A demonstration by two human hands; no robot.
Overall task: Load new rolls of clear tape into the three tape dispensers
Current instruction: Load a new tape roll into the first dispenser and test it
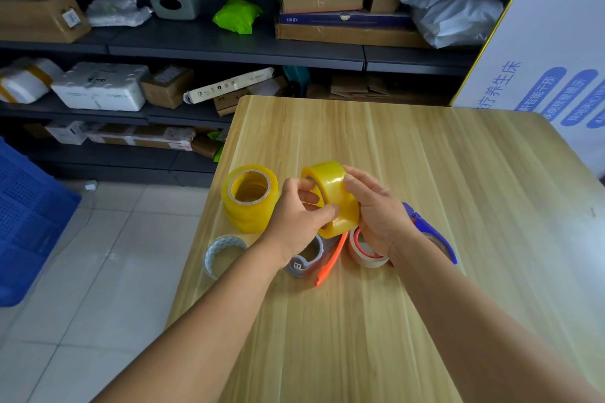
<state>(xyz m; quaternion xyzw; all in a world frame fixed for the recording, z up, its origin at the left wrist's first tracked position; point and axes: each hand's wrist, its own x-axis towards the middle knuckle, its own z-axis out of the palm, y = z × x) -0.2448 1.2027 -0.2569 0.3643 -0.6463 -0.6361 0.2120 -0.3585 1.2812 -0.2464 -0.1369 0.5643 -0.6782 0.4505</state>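
A glossy yellow-clear tape roll [332, 198] is held above the table [425, 173], gripped by both the left hand [296, 221] and right hand [376, 209]. At its nine o'clock stand stacked rolls [249, 198]. Three dispensers lie beneath the hands: grey [306, 258], orange [330, 260], blue [432, 232], partly hidden. An empty core [222, 253] lies at seven o'clock.

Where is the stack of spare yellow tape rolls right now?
In the head view, the stack of yellow tape rolls stands near the table's left edge, just left of the left hand and behind an empty cardboard core.
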